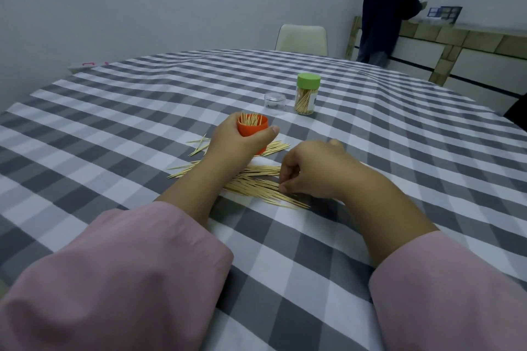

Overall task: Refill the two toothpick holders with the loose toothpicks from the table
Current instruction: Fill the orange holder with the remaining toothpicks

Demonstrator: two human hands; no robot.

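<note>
Left fingers grip orange holder; right fingers pinch loose toothpicks.

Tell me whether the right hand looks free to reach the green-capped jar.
Probably yes: the right hand is pinching loose toothpicks, but only bare tablecloth lies between it and the green-capped jar.
</note>
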